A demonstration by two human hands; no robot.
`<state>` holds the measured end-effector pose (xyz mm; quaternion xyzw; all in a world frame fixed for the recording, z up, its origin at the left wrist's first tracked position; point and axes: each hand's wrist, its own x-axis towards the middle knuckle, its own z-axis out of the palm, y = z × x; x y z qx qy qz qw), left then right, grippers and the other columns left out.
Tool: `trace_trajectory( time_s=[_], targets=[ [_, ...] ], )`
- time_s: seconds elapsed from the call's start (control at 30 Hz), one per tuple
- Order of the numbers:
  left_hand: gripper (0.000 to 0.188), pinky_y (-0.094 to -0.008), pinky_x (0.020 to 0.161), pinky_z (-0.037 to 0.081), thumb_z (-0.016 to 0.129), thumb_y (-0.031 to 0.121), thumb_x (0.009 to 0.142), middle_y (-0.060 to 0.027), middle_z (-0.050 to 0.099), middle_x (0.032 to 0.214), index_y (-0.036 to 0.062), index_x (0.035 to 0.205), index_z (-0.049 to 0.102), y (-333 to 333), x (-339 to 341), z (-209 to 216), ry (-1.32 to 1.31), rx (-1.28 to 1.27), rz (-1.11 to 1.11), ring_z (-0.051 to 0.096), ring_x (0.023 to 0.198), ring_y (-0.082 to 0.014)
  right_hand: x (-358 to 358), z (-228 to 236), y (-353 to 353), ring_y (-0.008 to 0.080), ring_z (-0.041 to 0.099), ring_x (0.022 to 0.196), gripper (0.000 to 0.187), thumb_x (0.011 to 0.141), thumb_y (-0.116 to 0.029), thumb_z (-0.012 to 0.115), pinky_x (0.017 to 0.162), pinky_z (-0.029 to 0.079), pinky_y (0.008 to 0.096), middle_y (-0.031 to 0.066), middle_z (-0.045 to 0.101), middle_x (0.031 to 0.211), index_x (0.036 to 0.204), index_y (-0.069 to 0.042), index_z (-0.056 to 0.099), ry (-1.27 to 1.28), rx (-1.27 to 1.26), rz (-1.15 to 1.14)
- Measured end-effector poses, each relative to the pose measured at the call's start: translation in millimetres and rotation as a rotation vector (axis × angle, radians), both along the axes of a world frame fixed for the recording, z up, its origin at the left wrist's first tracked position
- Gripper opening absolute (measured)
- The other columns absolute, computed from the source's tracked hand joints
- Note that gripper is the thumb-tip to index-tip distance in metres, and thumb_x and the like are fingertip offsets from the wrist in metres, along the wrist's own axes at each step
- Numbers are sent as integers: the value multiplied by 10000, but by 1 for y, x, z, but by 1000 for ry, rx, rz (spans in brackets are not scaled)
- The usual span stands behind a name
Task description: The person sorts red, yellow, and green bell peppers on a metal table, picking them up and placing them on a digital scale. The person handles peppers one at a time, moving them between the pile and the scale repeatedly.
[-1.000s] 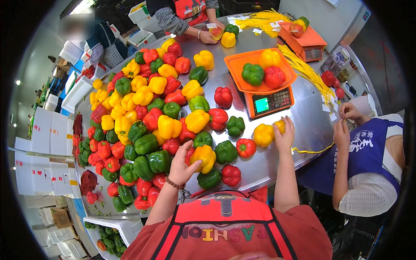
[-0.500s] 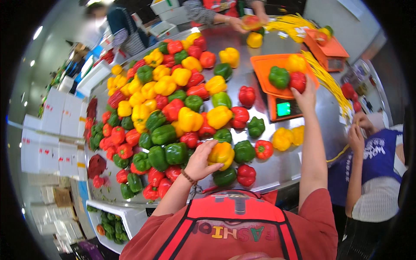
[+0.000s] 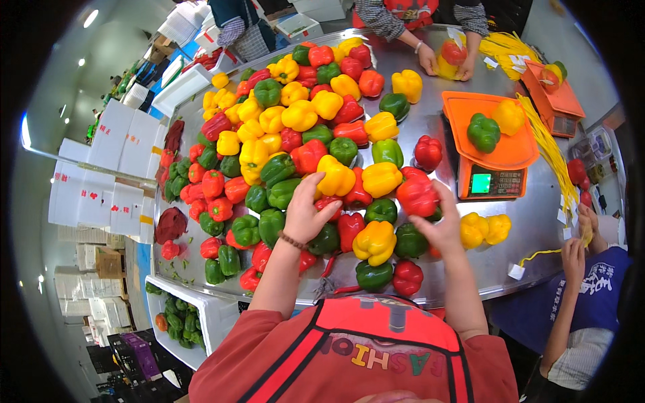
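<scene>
My right hand [image 3: 440, 225] is closed on a red bell pepper [image 3: 417, 195], thumb and fingers at its right side, over the right edge of the pepper pile. With fingers apart, my left hand [image 3: 306, 215] reaches into the pile; its fingertips are at the left side of a yellow bell pepper [image 3: 336, 176], and I cannot tell if they press on it. Another yellow bell pepper [image 3: 374, 243] lies between my forearms. Right of the pile is a digital scale [image 3: 492, 183] with an orange tray [image 3: 517, 149], which holds a green bell pepper [image 3: 484, 133] and a yellow bell pepper [image 3: 508, 117].
Red, yellow and green peppers cover much of the metal table [image 3: 443, 269]. Across it, a co-worker's hands [image 3: 430, 60] handle a pack of peppers. Yellow ties [image 3: 547, 148] and a second orange scale [image 3: 554, 94] lie right. A white box of green peppers [image 3: 218, 316] stands lower left.
My right hand has come back from the scale tray, and the red pepper is gone from the tray. My left hand has let go of a yellow pepper and moved farther into the pile.
</scene>
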<state>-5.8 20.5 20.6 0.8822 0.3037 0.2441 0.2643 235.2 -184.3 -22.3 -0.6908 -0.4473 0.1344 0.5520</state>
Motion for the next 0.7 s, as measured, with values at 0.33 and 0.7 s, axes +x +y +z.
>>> trace_trajectory(
  time_s=[0.33, 0.7],
  targets=[
    [827, -428, 1072, 370, 794, 297, 715, -202, 474, 1357, 17, 1383, 394, 16, 25, -20, 341, 118, 139, 452, 1255, -371, -24, -6, -4, 383, 455, 1248, 663, 732, -209, 778, 1048, 389, 440, 198, 459, 1378, 1317, -54, 506, -205, -223, -14],
    [898, -433, 1043, 402, 779, 298, 732, -221, 437, 1351, 77, 1458, 299, 31, 31, -40, 288, -14, 116, 459, 1232, -404, -27, -22, -21, 361, 529, 1163, 477, 790, -170, 716, 1006, 416, 418, 182, 588, 1221, 1216, -11, 572, -104, -148, -76]
  ],
)
